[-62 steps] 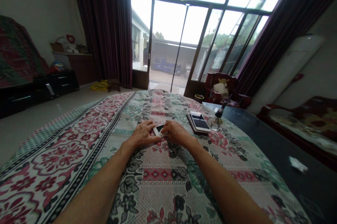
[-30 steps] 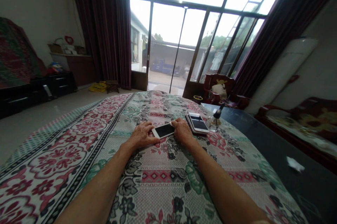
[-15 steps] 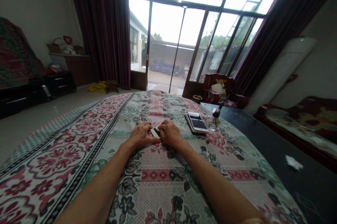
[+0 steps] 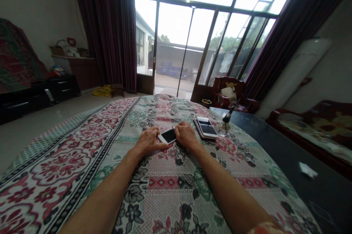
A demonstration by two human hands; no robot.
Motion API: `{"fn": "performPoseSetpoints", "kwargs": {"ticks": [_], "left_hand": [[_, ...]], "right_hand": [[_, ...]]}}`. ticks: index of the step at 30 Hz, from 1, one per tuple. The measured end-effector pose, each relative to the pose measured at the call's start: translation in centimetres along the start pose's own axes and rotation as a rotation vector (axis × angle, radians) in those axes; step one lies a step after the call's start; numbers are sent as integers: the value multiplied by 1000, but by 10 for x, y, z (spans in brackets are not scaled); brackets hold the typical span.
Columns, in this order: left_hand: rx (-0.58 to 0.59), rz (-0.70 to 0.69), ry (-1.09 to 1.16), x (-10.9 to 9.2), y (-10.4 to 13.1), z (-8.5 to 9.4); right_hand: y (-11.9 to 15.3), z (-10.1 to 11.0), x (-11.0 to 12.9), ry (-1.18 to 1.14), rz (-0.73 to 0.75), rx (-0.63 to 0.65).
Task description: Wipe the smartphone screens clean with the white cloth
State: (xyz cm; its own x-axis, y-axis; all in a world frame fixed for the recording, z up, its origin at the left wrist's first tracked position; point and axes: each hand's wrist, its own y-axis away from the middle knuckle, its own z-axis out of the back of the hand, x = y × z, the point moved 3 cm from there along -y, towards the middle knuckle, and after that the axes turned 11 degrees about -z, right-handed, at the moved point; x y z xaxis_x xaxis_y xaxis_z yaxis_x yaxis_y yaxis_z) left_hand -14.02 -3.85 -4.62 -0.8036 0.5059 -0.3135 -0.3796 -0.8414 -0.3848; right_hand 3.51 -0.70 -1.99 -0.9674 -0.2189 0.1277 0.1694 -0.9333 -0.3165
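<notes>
Phone, slim and white-framed with a dark glass screen point(image 4: 168, 136), lies flat and face up on the floral woven cloth point(image 4: 170, 186) covering the table, between my two hands. My left hand point(image 4: 148, 141) pinches its near end, my right hand point(image 4: 186, 135) its far end. Near my right hand lies a stack of flat phones point(image 4: 206, 128).

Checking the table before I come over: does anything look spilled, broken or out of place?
Only a crumpled white scrap lying alone on the dark tabletop. The phone between both hands looks intact.
</notes>
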Motion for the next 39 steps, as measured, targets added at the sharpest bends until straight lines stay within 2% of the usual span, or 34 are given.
{"fn": "performPoseSetpoints", "kwargs": {"ticks": [7, 9, 12, 18, 22, 27, 32, 39], "left_hand": [[-37, -6, -15, -2, 1, -1], [-41, -2, -26, -1, 1, -1], [-32, -4, -17, -3, 1, 0], [-13, 3, -49, -10, 2, 4], [22, -36, -8, -5, 3, 6], [50, -101, 79, 8, 4, 6], [54, -93, 70, 9, 2, 2], [47, -74, 22, 6, 2, -2]], "right_hand": [[20, -6, 35, -92, 259, 33], [21, -7, 39, -119, 283, 44], [14, -7, 32, -121, 208, 51], [-5, -1, -5, -51, -35, 32], [-7, 0, -17, -73, -75, 42], [-7, -5, -18, -109, -60, 13], [-4, -3, -14, -24, -34, -2], [14, 9, 16, 127, 48, 43]]}}
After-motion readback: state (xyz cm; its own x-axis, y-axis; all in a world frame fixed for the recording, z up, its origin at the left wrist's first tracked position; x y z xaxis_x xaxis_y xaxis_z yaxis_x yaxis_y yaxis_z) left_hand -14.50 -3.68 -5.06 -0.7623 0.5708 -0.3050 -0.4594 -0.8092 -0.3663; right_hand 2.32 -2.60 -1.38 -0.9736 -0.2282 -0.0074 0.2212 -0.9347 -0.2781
